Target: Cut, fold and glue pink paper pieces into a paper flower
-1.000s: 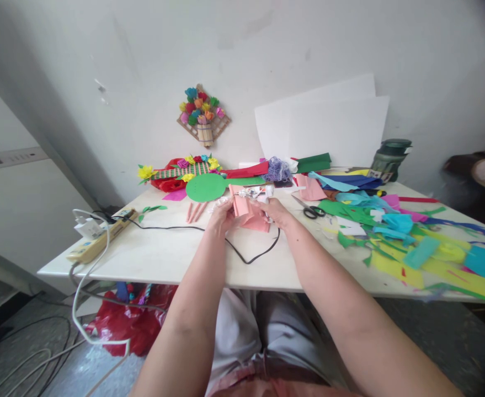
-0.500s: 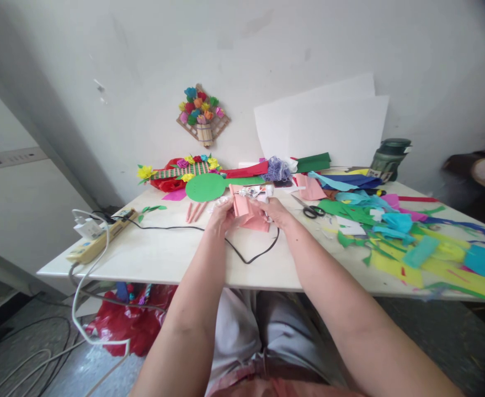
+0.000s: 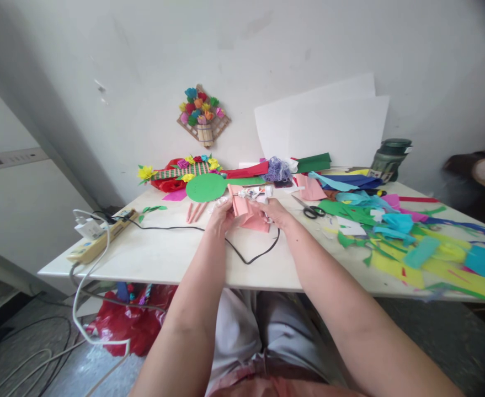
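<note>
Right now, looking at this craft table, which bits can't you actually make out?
- Head view: how the left hand and right hand grip the pink paper; the fingertips are too small.
- The small white item above the paper: too small to identify.
- The dark shape at the right edge: blurred and cut off.
- The red bag: partly hidden under the table.
</note>
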{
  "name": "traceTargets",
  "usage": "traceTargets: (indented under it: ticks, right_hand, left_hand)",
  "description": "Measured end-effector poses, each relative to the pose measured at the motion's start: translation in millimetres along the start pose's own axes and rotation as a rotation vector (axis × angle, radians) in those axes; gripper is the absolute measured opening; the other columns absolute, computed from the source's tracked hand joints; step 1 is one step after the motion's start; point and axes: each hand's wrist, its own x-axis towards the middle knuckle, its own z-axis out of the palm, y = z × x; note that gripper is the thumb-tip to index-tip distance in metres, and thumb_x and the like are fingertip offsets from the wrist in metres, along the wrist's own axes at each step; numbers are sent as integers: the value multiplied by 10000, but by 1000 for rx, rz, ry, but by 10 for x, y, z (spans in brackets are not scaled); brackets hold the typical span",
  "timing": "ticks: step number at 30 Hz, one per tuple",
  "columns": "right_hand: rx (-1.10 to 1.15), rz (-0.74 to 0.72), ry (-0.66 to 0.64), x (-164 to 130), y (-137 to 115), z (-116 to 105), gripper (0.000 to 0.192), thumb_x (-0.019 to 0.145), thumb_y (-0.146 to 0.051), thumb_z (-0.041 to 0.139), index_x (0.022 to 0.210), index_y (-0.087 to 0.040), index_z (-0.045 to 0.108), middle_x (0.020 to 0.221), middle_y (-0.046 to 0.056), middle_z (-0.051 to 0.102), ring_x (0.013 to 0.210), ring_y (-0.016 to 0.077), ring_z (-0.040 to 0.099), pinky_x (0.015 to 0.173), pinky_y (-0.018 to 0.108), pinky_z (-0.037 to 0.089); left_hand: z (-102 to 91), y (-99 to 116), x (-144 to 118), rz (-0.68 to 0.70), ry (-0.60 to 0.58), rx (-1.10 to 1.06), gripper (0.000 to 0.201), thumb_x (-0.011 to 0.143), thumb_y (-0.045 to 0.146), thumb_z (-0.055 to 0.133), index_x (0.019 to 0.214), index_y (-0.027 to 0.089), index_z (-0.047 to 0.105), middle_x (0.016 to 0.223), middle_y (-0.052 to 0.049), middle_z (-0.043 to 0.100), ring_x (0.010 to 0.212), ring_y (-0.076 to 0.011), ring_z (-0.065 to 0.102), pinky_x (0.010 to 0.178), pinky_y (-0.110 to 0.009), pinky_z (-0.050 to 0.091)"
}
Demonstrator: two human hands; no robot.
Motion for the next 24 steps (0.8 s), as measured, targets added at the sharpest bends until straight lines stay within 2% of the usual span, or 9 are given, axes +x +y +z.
traceTargets:
  ticks: [7,19,24]
  right_hand:
    - [-20,14,-7,-6,-2,4,441,641,-522,737,657,-153,495,424,-53,476,300,40,363,268,167,261]
    - [-32,33,-42,14,27,-9,431,641,-511,741,720,-149,520,432,-63,469,305,38,358,276,163,285]
    - [-37,30,-48,10,24,-6,427,651,-511,734,715,-145,524,437,-58,469,308,35,355,278,163,284]
  left_hand:
    - [-8,6,0,3,-18,-22,22,749,93,639,756,110,651,688,-40,680,630,-124,642,739,-241,515]
    - [23,36,-44,26,-1,-56,115,776,52,590,689,120,623,651,-26,672,578,-98,622,614,-184,502]
    - [-4,28,2,28,0,-58,82,755,47,613,715,114,637,660,-27,670,597,-103,624,675,-205,501]
